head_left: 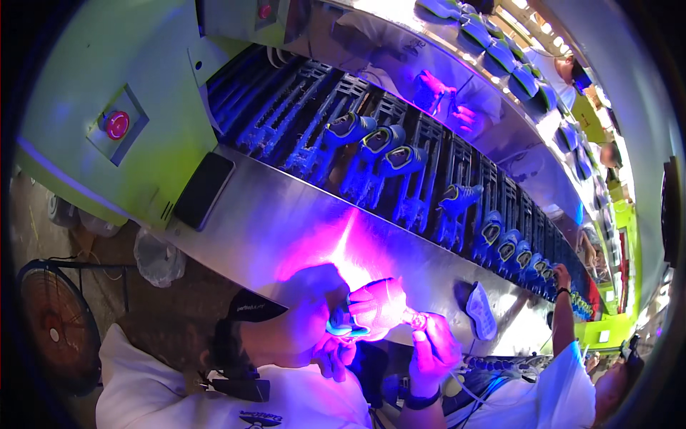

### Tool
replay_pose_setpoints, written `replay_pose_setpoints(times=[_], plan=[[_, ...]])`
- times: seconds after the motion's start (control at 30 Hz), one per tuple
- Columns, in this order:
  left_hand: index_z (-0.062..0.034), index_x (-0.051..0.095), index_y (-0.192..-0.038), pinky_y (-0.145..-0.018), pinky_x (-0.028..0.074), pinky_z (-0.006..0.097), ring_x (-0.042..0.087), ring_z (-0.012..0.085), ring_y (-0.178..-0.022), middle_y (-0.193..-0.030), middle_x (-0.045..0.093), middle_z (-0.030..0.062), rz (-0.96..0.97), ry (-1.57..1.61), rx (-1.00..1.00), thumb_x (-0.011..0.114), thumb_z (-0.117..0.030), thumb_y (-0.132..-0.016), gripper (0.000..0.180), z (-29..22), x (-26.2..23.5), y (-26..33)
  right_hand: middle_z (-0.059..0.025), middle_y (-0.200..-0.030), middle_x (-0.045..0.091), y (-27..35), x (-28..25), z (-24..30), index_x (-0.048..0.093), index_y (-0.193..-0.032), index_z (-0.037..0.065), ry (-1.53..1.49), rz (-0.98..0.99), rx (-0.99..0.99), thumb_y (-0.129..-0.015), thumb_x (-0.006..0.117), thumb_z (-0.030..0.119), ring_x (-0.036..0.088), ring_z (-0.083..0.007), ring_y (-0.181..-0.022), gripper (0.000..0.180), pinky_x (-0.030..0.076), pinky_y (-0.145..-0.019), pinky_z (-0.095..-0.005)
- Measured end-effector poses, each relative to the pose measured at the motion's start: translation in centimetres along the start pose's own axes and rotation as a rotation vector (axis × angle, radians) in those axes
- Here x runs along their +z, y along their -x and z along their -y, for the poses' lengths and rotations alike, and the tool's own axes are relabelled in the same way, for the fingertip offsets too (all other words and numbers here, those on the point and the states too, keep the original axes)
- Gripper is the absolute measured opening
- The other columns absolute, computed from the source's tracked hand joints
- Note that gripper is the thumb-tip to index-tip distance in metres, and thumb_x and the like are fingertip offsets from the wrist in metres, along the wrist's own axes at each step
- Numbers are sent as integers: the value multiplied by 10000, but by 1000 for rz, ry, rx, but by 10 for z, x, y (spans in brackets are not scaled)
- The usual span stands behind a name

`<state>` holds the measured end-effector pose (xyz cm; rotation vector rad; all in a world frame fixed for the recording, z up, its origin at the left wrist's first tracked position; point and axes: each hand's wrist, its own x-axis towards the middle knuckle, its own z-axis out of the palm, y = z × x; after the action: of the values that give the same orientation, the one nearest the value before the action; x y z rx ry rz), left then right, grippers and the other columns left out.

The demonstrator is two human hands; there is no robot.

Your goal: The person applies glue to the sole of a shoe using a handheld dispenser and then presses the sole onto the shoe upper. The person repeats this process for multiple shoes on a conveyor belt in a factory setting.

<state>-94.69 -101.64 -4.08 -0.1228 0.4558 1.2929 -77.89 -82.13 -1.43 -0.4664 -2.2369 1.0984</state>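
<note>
A small shoe [379, 304] glows pink and white in strong purple light above the near edge of the steel ledge [279, 207]. From below, my left hand [336, 354] closes around its blue-rimmed end; glare hides part of the fingers. At the shoe's right side, my right hand [434, 350] has its fingers pinched together on a small bright piece. Whether that piece belongs to the shoe or is separate, I cannot tell. A black band circles the right wrist.
Beyond the ledge runs a slatted conveyor [279, 114] carrying several blue shoes [404, 159]. A pale blue sole [481, 311] lies on the ledge, right. Close at lower left is a person in a white shirt [214, 397]. Another person's hand [562, 279] touches the conveyor farther right.
</note>
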Motion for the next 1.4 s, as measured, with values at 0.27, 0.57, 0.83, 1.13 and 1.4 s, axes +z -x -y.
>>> replay_pose_setpoints(times=[0.27,0.57,0.83,1.13,1.4], plan=[[-64,498,-1349,-628,601,395,729,347,-791,-947,684,174,149,129,147,471,-397,-1054,446,-17,-11,-4,-143,-1000,722,25,13,-52,706,-1153,-62,31,-31,173,-917,680,24,703,-213,-898,253,560,-826,-348],[-33,343,-1517,-947,517,402,619,243,-1153,-1313,573,154,-358,-1384,990,711,-294,-954,722,-146,-15,-116,-30,-782,698,17,-9,-128,600,-1380,-5,-288,-267,604,-1043,595,121,553,-57,-638,360,448,-603,-222],[-22,512,-1260,-825,551,540,696,430,-964,-1096,657,254,-791,-2122,697,758,-475,-832,670,-202,22,-264,-31,-821,674,30,1,-126,622,-1355,-11,-467,-492,601,-1048,599,120,611,-63,-688,334,459,-599,-204],[-31,734,-1042,-929,496,524,635,433,-1109,-1097,665,241,-883,-2310,1144,586,-567,-944,565,-243,-4,-282,-60,-925,660,33,4,-127,614,-1350,-38,-552,-463,604,-1040,599,87,664,-101,-736,334,481,-600,-228],[-28,641,-1219,-939,524,505,616,435,-1086,-1142,608,247,-952,-2329,859,784,-245,-736,548,-244,-32,-252,-32,-855,685,37,14,-138,605,-1367,-20,-593,-486,612,-1050,605,148,641,-77,-716,359,473,-590,-227]])
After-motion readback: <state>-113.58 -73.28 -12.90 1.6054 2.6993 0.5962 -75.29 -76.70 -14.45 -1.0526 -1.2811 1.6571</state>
